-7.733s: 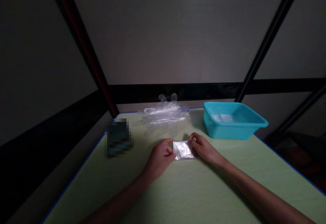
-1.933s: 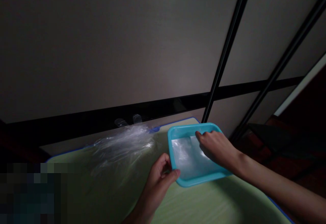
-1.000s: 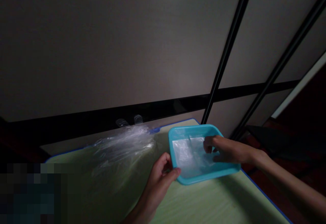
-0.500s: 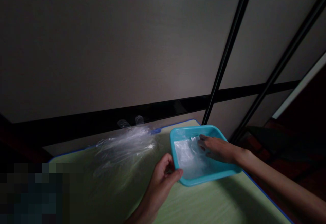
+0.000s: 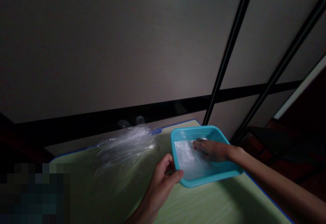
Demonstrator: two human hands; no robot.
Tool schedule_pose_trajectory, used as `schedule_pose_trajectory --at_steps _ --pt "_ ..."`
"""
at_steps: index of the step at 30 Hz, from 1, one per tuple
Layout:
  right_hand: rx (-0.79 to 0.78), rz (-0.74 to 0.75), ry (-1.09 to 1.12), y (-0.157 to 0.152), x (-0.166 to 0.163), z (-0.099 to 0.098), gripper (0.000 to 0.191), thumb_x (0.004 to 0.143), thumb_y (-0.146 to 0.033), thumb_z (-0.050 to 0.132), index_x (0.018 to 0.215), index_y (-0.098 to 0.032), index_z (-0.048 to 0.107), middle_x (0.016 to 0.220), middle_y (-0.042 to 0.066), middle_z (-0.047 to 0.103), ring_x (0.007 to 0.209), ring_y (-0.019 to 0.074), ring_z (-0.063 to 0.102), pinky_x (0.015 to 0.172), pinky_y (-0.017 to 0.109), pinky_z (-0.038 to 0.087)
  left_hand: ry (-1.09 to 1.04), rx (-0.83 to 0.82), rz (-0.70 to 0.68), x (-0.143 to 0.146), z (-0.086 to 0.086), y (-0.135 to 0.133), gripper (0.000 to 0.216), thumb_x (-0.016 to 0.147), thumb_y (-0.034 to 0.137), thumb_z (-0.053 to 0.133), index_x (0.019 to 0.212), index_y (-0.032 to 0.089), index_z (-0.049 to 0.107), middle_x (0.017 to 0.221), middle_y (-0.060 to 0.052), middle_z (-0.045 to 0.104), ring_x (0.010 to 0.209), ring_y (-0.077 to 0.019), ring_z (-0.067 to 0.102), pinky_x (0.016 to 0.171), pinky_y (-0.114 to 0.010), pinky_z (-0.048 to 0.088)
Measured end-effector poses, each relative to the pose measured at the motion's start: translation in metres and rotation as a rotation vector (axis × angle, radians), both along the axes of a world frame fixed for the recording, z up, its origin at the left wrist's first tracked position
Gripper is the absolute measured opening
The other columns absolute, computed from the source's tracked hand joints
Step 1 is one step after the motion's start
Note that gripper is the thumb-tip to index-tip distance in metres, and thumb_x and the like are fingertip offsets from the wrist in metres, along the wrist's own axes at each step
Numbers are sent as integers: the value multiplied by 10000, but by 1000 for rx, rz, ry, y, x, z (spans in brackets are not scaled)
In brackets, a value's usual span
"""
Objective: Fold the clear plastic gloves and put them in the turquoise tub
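A turquoise plastic basin (image 5: 195,183) is tilted slightly over the right side of the green table. My left hand (image 5: 164,180) grips its near left edge, thumb over the rim and fingers curled behind the wall. Flat, clear plastic film (image 5: 187,164) lies on the basin floor; its exact kind is hard to make out. My right hand (image 5: 212,149) reaches in over the right rim. Its fingers are stretched out and lie on the film, partly blurred. Left of the basin is a crumpled pile of clear disposable plastic gloves (image 5: 129,144), with finger shapes sticking up.
The green tabletop (image 5: 178,205) has a blue edge. Behind it rises a wardrobe with large grey-brown sliding panels (image 5: 114,54) and black strips (image 5: 152,111). Dark reddish floor (image 5: 277,130) shows at the right. A blurred-out patch covers the lower left corner.
My right hand has slid a little left and down across the film inside the basin, its fingers lying flatter. My left hand keeps its hold on the rim.
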State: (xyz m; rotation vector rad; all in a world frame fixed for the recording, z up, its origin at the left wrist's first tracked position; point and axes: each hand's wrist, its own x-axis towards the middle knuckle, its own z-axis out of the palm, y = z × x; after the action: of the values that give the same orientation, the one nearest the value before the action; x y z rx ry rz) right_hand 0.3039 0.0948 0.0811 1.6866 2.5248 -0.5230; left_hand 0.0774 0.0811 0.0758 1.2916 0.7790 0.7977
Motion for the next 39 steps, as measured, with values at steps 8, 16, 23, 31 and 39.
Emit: schedule_pose_trajectory --at_steps 8,16,23,31,39 --pt "-37 -45 17 -13 8 34 429 692 -1 428 1104 -117 454 1035 122 538 873 182 548 728 270 431 22 -26 30 0 -2 5 136 651 245 547 637 179 429 622 31 460 623 -124 455 565 -217 359" --pt "19 -65 104 -44 9 55 250 853 -241 389 1026 -147 543 1007 101 585 907 205 550 779 307 419 -9 -26 91 3 -11 9 133 664 258 538 638 176 437 600 40 465 592 -116 469 541 -212 365" --pt "79 -15 190 -61 -2 43 208 811 -305 484 956 -185 571 941 61 592 849 196 548 745 298 415 -39 -24 92 11 -22 13 163 653 269 547 637 183 410 589 43 450 569 -112 465 509 -208 358" --pt "268 -79 115 -50 5 33 199 785 -338 510 885 -182 583 906 67 596 810 212 562 700 315 424 6 6 154 -9 -9 4 180 691 340 522 751 178 473 756 -5 522 647 -125 532 531 -207 387" --pt "414 41 90 -11 -135 22 216 849 -269 402 944 -185 578 1000 70 583 884 180 553 755 267 402 56 49 363 -80 -30 -14 89 623 226 534 679 186 478 660 30 506 566 -108 514 485 -194 366"
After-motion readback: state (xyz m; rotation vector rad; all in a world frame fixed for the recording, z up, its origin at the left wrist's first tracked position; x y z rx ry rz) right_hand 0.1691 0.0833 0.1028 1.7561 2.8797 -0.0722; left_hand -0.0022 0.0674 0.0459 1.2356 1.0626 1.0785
